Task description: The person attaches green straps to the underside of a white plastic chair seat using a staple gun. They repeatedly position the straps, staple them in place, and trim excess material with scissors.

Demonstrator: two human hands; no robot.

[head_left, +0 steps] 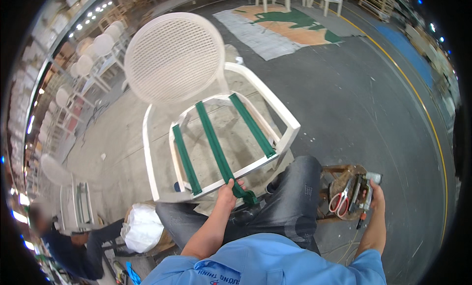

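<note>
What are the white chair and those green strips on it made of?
The white chair looks like painted wood: a smooth matt frame, with a woven mesh back, perhaps cane. The green strips look like woven fabric webbing: flat and limp where the left hand pulls one.

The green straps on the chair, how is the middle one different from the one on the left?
The middle strap runs longer, past the front rail of the chair frame, and its loose end is gripped by the left hand; the left strap is shorter, ends at the rail, and no hand touches it. The middle strap starts further back near the chair's back. Both are green, flat and stretched across the open seat.
</note>
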